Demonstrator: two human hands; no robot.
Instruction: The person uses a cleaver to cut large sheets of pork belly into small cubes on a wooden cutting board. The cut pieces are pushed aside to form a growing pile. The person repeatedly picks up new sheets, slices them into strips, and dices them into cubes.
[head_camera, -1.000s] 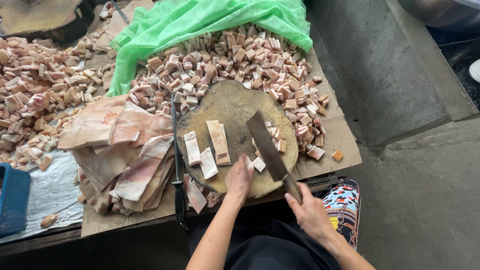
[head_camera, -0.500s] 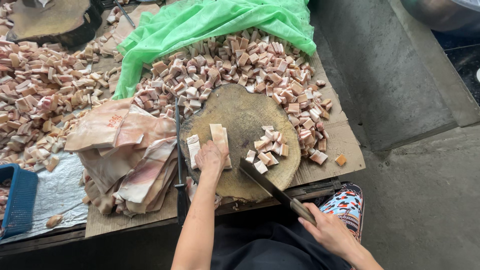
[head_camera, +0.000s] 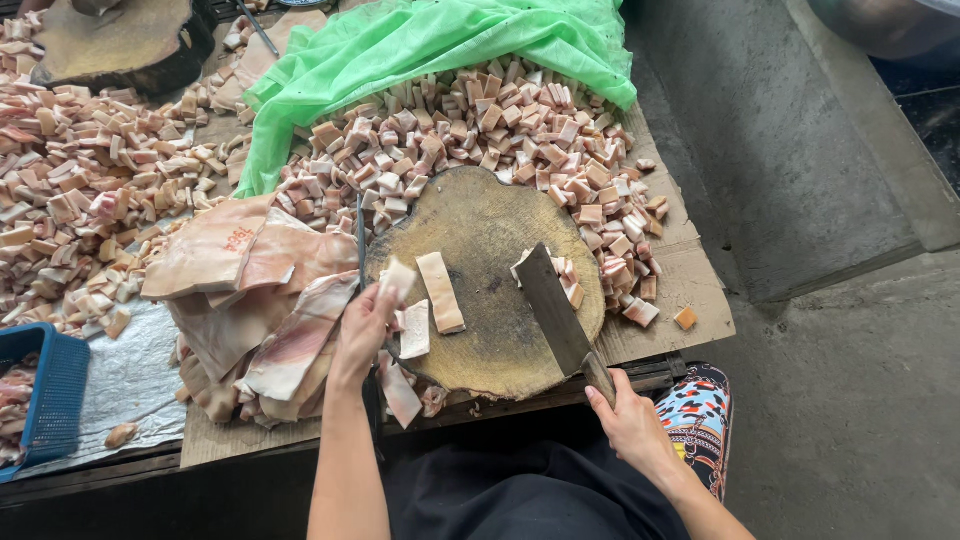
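My left hand (head_camera: 365, 325) has lifted 1 strip (head_camera: 399, 277) off the chopping block (head_camera: 480, 230); my right hand (head_camera: 628, 425) keeps gripping the cleaver (head_camera: 552, 308), now resting beside cut pieces (head_camera: 568, 280).

Cardboard-covered bench (head_camera: 700, 290) (round wooden chopping block (head_camera: 480, 230), heaped meat cubes (head_camera: 90, 200))

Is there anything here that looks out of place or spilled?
One small orange cube lies alone on the cardboard, apart from the big pile of cut cubes. A few meat strips hang past the round chopping block near the left hand. Nothing else stands out.
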